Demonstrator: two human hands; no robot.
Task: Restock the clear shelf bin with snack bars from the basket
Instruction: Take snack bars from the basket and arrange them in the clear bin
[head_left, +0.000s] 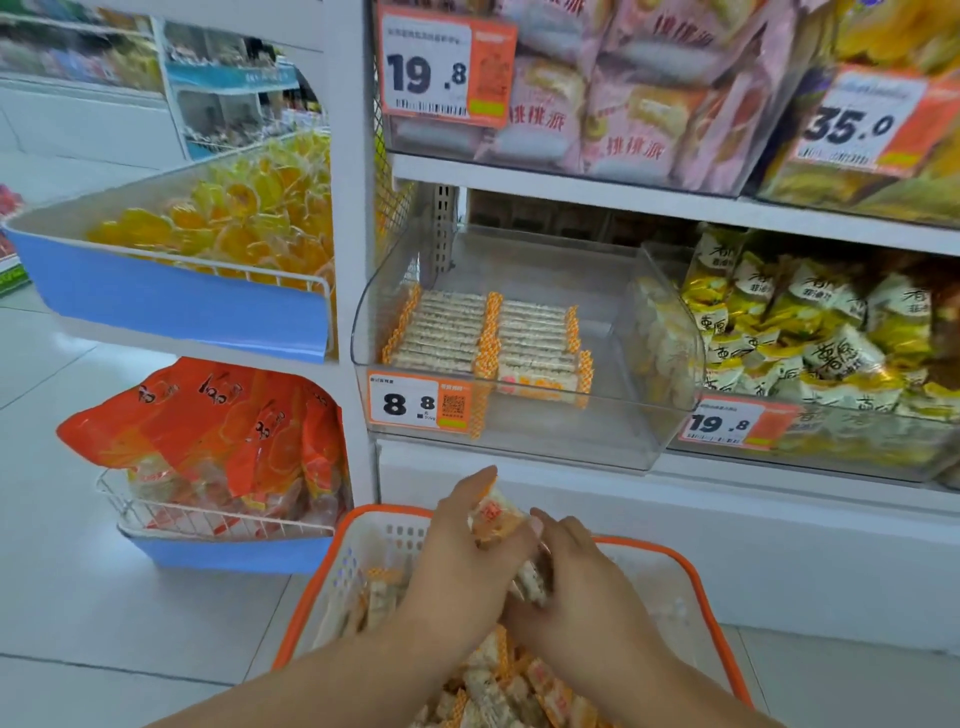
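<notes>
Snack bars (501, 525) are gripped over the orange-rimmed basket (691, 571), fingers of the left hand (467, 545) and right hand (576, 577) curled around them. Two rows are seen in the clear bin (597, 436) above.

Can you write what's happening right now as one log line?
step: gathering bars | left hand + right hand: hold snack bars over basket | clear bin: partly filled
</notes>
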